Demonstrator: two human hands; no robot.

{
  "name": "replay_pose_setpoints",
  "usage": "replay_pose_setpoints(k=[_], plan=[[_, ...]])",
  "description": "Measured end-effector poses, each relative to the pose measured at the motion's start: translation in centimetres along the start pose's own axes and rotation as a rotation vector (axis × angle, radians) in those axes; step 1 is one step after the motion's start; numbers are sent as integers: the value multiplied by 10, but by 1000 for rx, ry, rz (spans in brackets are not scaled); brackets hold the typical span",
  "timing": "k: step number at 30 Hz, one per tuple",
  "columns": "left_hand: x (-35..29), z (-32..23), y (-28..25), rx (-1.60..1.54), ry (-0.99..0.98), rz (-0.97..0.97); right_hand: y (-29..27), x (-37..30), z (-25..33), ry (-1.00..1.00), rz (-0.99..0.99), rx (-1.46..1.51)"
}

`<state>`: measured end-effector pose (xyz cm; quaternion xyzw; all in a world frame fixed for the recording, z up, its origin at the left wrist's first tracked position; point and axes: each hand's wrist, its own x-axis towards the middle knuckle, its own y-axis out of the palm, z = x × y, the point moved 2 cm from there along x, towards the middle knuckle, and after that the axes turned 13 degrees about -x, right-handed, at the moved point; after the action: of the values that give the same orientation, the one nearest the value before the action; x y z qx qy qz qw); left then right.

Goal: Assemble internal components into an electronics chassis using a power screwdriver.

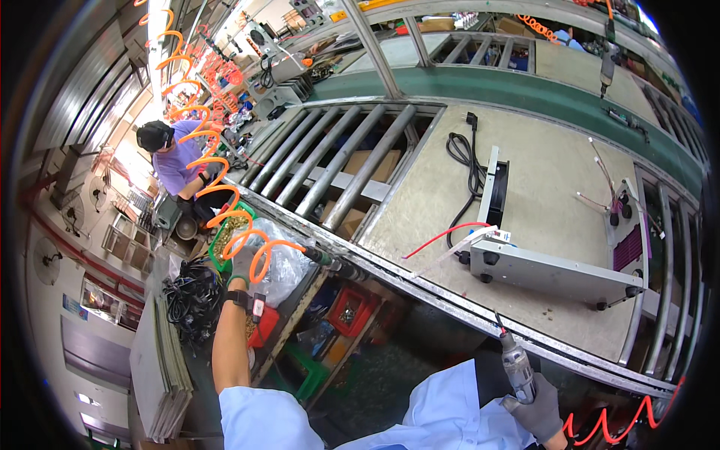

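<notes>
My right hand point(538, 411), in a grey glove, is wrapped around a grey power screwdriver point(517, 369), its bit pointing up toward the bench edge. On the far left, my gloved left hand point(241, 264) reaches to a green bin point(217, 246) of small brass-coloured parts. An orange coiled hose crosses in front of that hand, and its fingers are hidden. Beside it lies a clear plastic bag point(283, 259). A grey metal housing point(555, 266) with black feet, a purple part point(630, 247) and loose wires stands on the bench point(420, 202). A black power cord point(469, 161) trails behind it.
Metal rollers point(337, 165) flank the bench, with a green conveyor belt point(480, 79) beyond. Red bins point(354, 311) sit under the edge. Bundled black cables point(191, 296) and stacked panels point(161, 367) are at left. A co-worker in purple point(176, 161) stands farther off.
</notes>
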<state>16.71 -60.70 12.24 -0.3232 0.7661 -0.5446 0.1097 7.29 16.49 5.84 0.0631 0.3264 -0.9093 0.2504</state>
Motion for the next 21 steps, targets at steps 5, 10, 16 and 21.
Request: replay_pose_setpoints(k=[5, 10, 16, 21], plan=[[-17, -5, -15, -155, -31, -25, 2, -3, 2, -23, -21, 17], [-28, 8, -11, -483, -172, -71, 0, -5, -4, -32, -42, 33], [-26, 16, -5, -111, -18, -154, -6, -8, -7, 45, -59, 57], [-76, -65, -16, -255, -212, -47, -16, -19, -11, 43, -101, 1]])
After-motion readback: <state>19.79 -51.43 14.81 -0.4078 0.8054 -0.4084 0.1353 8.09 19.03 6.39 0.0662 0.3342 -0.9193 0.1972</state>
